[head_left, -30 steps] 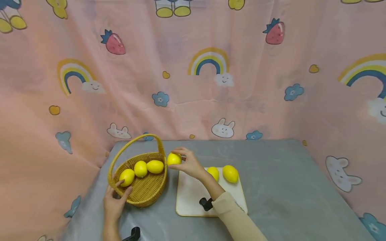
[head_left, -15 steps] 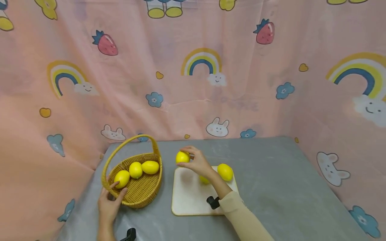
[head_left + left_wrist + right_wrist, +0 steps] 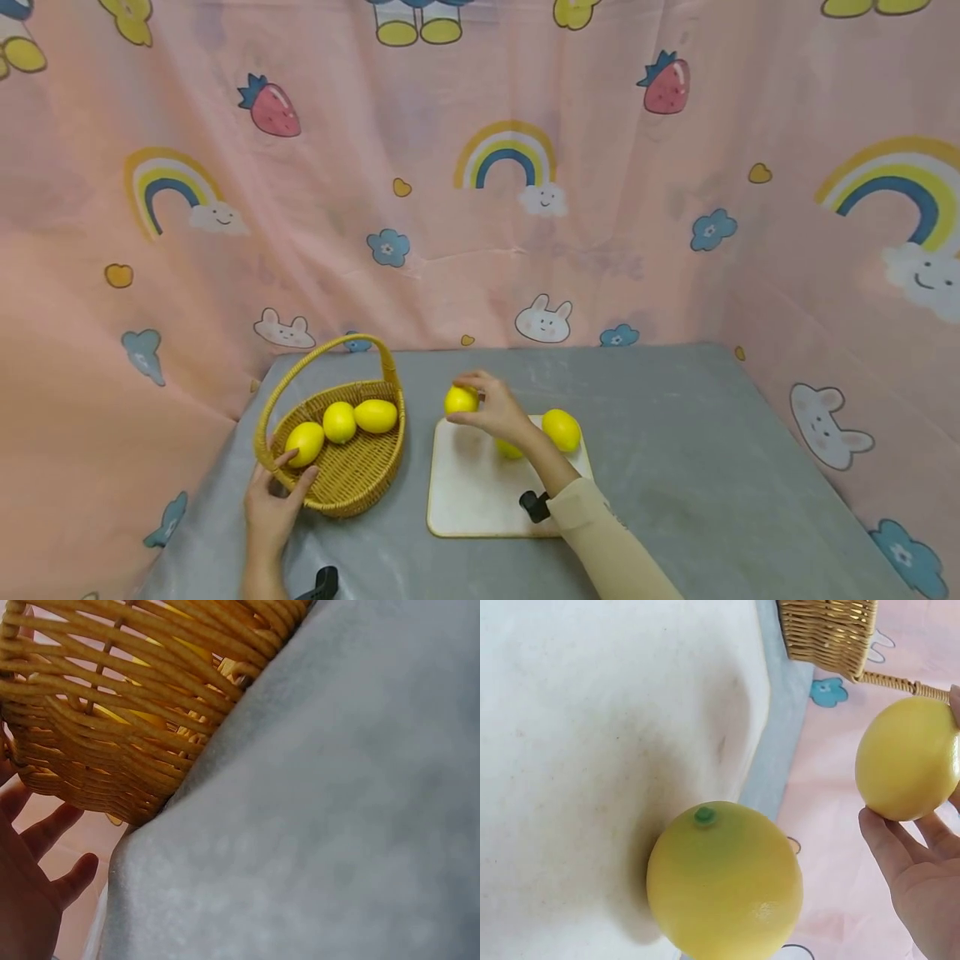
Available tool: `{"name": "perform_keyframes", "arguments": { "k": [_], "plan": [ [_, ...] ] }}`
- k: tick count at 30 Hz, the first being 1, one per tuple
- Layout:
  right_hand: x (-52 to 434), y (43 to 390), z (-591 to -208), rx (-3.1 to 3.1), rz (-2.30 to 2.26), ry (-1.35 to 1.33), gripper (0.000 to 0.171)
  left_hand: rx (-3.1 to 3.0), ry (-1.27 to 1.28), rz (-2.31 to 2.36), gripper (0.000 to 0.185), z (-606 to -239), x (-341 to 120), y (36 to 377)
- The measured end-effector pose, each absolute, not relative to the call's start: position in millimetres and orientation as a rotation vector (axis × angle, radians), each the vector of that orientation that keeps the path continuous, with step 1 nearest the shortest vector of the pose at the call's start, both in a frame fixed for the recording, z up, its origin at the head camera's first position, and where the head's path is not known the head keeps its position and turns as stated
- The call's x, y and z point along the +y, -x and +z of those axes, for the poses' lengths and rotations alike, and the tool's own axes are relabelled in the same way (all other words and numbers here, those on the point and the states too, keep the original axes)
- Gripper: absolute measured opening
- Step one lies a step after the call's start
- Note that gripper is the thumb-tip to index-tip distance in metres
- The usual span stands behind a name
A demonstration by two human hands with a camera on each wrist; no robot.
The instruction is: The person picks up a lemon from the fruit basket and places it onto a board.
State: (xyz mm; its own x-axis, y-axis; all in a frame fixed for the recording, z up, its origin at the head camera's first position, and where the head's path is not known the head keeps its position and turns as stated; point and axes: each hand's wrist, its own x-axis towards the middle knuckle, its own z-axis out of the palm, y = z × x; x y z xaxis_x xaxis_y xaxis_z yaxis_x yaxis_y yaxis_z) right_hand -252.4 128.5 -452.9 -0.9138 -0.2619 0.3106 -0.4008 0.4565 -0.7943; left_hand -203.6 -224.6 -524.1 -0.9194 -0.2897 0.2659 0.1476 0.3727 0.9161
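My right hand (image 3: 491,407) pinches a yellow lemon (image 3: 461,399) between thumb and fingers, above the far left edge of a white cutting board (image 3: 468,492). In the right wrist view that held lemon (image 3: 907,759) shows clear of the board. Two more lemons are on the board: one lemon (image 3: 562,430) in plain view, another lemon (image 3: 507,448) mostly hidden behind the right wrist. My left hand (image 3: 272,508) grips the near left rim of a wicker basket (image 3: 360,492), a fingertip overlapping the nearest lemon (image 3: 305,443) inside. Beside it in the basket sit two further lemons, one of them round-looking (image 3: 340,422).
A tall arched handle (image 3: 300,367) rises over the basket. Grey cloth (image 3: 675,467) covers the table, and a pink printed curtain (image 3: 322,217) hangs behind and at both sides. A strip of table lies between basket and board.
My right hand has moved the lemon rightward, from beside the basket's right rim to over the board's far left edge. The left hand keeps its place at the basket. The head view shifted slightly.
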Motion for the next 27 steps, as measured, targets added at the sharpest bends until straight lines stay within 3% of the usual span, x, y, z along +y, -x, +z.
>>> {"name": "perform_keyframes", "arguments": {
  "k": [27],
  "plan": [
    [131.9,250.9,-469.8,-2.924,0.815,-0.677,0.053,-2.266,-0.115,-1.578,0.045,-520.7,-225.0,202.3]
  ]
}}
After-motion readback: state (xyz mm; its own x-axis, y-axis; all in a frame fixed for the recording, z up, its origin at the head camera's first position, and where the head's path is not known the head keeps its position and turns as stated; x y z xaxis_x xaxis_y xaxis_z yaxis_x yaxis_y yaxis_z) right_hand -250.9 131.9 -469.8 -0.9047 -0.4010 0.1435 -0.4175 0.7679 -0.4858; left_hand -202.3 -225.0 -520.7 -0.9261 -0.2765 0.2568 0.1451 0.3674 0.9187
